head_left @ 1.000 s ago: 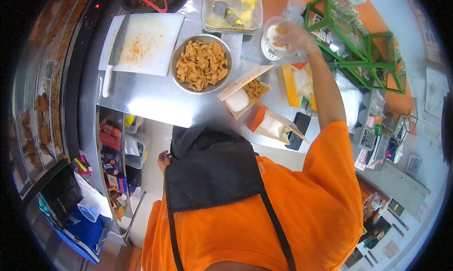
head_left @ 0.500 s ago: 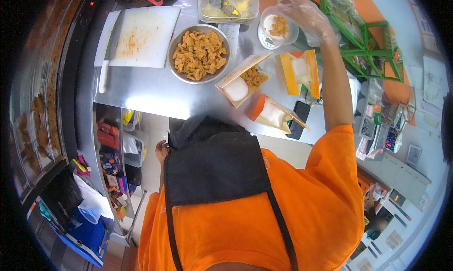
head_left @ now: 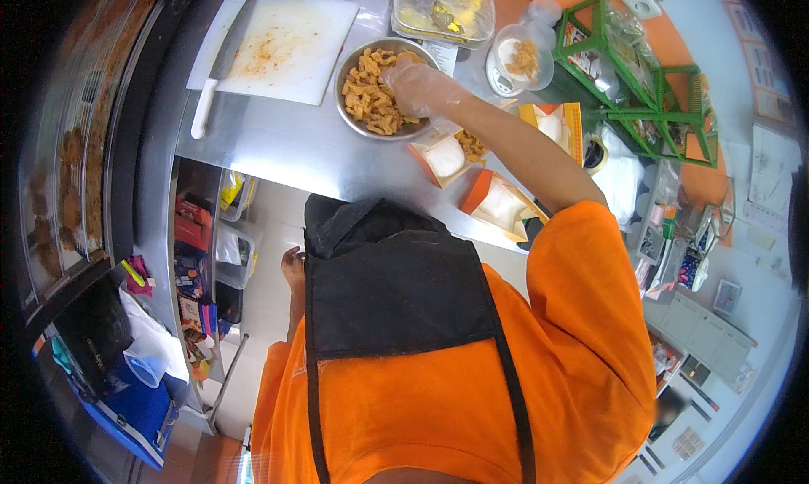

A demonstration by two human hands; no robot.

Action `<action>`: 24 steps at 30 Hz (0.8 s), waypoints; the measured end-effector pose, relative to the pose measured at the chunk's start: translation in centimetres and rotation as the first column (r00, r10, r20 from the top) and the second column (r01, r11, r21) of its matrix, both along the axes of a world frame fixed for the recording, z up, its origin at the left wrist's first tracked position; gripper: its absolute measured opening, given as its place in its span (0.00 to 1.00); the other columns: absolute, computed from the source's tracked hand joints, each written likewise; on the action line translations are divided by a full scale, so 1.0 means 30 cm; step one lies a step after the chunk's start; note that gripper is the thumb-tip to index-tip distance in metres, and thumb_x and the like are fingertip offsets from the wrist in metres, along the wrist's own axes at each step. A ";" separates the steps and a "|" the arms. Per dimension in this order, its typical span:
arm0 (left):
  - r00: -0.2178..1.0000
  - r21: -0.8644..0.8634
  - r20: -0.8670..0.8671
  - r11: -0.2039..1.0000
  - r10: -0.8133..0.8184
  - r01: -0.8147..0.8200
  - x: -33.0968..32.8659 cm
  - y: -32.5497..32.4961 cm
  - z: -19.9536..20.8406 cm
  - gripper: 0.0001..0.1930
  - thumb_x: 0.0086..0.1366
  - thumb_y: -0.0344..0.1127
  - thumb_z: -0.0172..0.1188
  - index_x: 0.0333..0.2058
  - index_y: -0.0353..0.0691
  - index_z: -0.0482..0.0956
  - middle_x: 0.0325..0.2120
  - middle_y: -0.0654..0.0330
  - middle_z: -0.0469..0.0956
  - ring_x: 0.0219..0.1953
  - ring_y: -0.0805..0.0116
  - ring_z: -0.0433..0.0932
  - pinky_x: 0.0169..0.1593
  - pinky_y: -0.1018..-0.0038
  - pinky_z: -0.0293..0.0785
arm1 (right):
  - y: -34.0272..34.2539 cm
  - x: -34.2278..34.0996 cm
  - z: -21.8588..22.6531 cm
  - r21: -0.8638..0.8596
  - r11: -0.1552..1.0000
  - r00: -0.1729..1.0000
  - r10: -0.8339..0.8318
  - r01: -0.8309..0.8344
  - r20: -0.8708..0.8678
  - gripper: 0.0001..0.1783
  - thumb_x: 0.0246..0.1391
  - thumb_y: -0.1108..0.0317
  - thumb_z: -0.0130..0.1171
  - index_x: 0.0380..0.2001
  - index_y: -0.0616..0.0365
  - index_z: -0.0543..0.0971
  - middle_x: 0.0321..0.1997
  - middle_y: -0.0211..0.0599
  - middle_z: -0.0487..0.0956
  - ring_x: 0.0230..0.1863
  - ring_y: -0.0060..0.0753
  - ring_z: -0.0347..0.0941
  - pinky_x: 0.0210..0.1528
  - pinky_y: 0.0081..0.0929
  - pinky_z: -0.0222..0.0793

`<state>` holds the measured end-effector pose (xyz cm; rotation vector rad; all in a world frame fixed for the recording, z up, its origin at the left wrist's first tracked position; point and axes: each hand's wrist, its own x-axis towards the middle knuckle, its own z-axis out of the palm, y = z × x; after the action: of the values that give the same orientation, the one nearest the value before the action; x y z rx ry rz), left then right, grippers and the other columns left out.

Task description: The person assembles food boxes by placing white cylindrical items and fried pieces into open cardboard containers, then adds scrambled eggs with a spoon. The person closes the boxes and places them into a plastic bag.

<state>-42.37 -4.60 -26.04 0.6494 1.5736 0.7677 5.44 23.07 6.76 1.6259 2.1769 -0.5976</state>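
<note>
My right hand [head_left: 415, 88], in a clear plastic glove, reaches into a steel bowl [head_left: 340, 113] of brown fried pieces [head_left: 371, 84]. Its fingertips are hidden among the pieces and behind the hand itself. Down at my side, beside the apron, hangs my bare left hand [head_left: 293, 265], fingers loosely bent and apart, holding nothing. Right of the bowl, a clear plastic bowl [head_left: 543, 73] with some fried pieces sits on a white scale [head_left: 500, 81]. Three open cardboard boxes with rice stand nearer me: one [head_left: 438, 161] also holds fried pieces, another [head_left: 503, 206] is closest, a third [head_left: 566, 123] lies beyond my forearm.
A white cutting board [head_left: 291, 50] with a knife [head_left: 206, 105] along its left side lies at the left. Behind the steel bowl is a clear tray [head_left: 442, 16] with yellow bits. Green racks [head_left: 624, 54] stand at the right. Shelves [head_left: 194, 256] hold packages below the counter.
My right hand has moved left from the plastic bowl on the scale into the steel bowl. The view has shifted slightly. My left hand still hangs at my side.
</note>
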 end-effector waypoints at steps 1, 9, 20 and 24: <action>1.000 0.007 0.018 1.000 -0.002 0.002 -0.017 -0.013 -0.033 0.12 0.67 0.30 0.53 0.44 0.27 0.75 0.35 0.52 0.79 0.35 0.68 0.78 0.42 0.75 0.74 | -0.004 -0.002 -0.005 0.009 1.000 1.000 -0.022 0.022 0.003 0.28 0.46 0.70 0.60 0.53 0.63 0.70 0.50 0.60 0.72 0.51 0.53 0.73 0.50 0.41 0.74; 0.997 0.186 -0.068 0.981 -0.048 0.060 -0.051 -0.111 -0.198 0.11 0.66 0.30 0.56 0.43 0.28 0.76 0.35 0.55 0.79 0.35 0.70 0.78 0.41 0.77 0.74 | -0.062 0.015 -0.113 0.232 0.970 0.997 -0.063 0.069 -0.035 0.23 0.49 0.71 0.58 0.50 0.64 0.71 0.48 0.59 0.71 0.43 0.62 0.75 0.45 0.44 0.76; 1.000 0.185 -0.005 0.982 -0.029 0.030 0.007 -0.001 -0.107 0.11 0.67 0.28 0.50 0.45 0.28 0.74 0.33 0.53 0.80 0.35 0.66 0.80 0.40 0.74 0.77 | -0.045 0.016 -0.046 0.088 0.996 0.999 0.010 -0.014 0.046 0.19 0.51 0.74 0.54 0.48 0.63 0.70 0.47 0.57 0.72 0.44 0.56 0.76 0.44 0.44 0.76; 0.998 0.055 0.053 0.998 -0.020 0.017 -0.010 0.013 -0.080 0.12 0.67 0.28 0.50 0.46 0.29 0.74 0.33 0.53 0.80 0.35 0.67 0.79 0.41 0.75 0.76 | -0.055 0.040 -0.067 0.132 0.990 0.999 0.043 -0.042 -0.005 0.20 0.48 0.76 0.55 0.47 0.63 0.70 0.45 0.58 0.72 0.45 0.56 0.76 0.43 0.46 0.74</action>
<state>-42.67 -4.23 -28.43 0.6771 1.5005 0.8101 6.64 21.42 4.76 1.6393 2.2945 -0.4576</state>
